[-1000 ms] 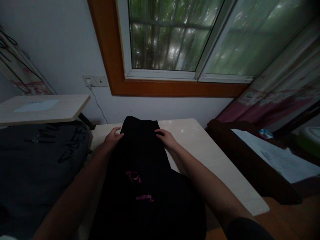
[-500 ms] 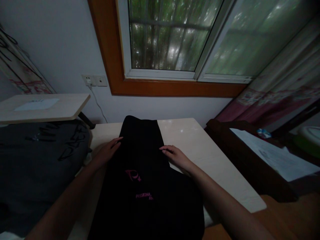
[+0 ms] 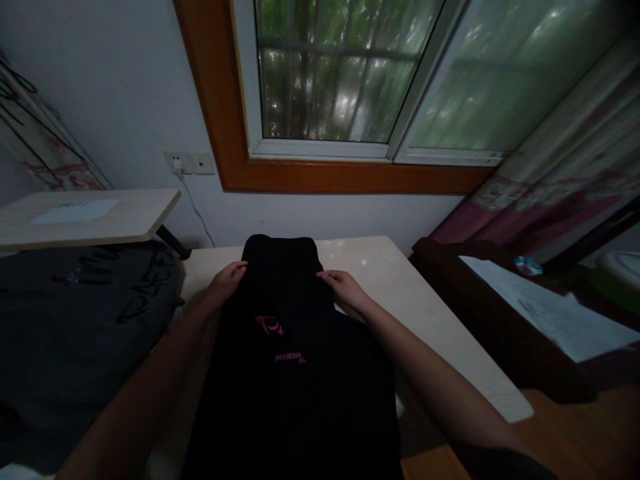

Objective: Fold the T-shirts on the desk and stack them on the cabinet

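"So, what do we have in front of us?"

"We have a soft black fabric piece (image 3: 300, 427) laid lengthwise on a glossy cream tabletop (image 3: 425, 327), its far end near the white wall (image 3: 310, 212) and its near end running out of view."

"And our hands?"

"Our left hand (image 3: 229, 283) pinches its left edge by the far end, and our right hand (image 3: 344, 288) pinches the right edge opposite. We cannot tell how firmly."

"Can we read anything on it?"

"Between and nearer than the hands, we see a curly pink emblem (image 3: 270, 325), and just nearer, small pink capital lettering (image 3: 290, 358) that begins PASSIONA. Its lower line is too dim to be sure of."

"Anything else written?"

"At left, a dark grey cloth cover (image 3: 85, 360) bears black strokes like letters, which we cannot make out. Above it, a white paper sheet (image 3: 75, 211) on a pale wooden board (image 3: 150, 208) has writing too small to read. At far right, a large white sheet (image 3: 540, 310) lies on dark brown wooden furniture (image 3: 475, 320), its marks illegible."
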A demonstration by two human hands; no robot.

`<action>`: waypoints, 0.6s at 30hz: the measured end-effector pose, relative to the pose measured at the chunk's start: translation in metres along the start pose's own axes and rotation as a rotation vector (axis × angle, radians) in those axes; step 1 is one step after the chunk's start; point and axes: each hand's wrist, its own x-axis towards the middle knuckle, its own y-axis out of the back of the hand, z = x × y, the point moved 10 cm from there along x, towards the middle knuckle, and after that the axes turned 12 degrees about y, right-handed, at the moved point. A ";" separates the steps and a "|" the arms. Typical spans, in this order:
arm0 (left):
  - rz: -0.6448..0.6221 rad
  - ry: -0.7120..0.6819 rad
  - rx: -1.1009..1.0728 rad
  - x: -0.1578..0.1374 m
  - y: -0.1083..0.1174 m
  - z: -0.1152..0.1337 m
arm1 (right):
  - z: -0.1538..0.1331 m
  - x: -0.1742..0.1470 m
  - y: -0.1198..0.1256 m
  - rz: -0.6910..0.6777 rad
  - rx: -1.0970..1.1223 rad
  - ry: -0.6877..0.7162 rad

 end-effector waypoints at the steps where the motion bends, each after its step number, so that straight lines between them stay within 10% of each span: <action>1: 0.009 -0.002 -0.007 0.007 -0.001 0.002 | 0.001 0.008 0.001 0.009 -0.012 0.000; 9: 0.048 0.022 -0.012 0.036 -0.004 0.001 | -0.002 0.044 0.005 -0.021 -0.144 -0.010; 18: -0.031 -0.060 0.089 -0.031 0.001 -0.008 | -0.041 -0.015 0.009 -0.230 -0.291 0.090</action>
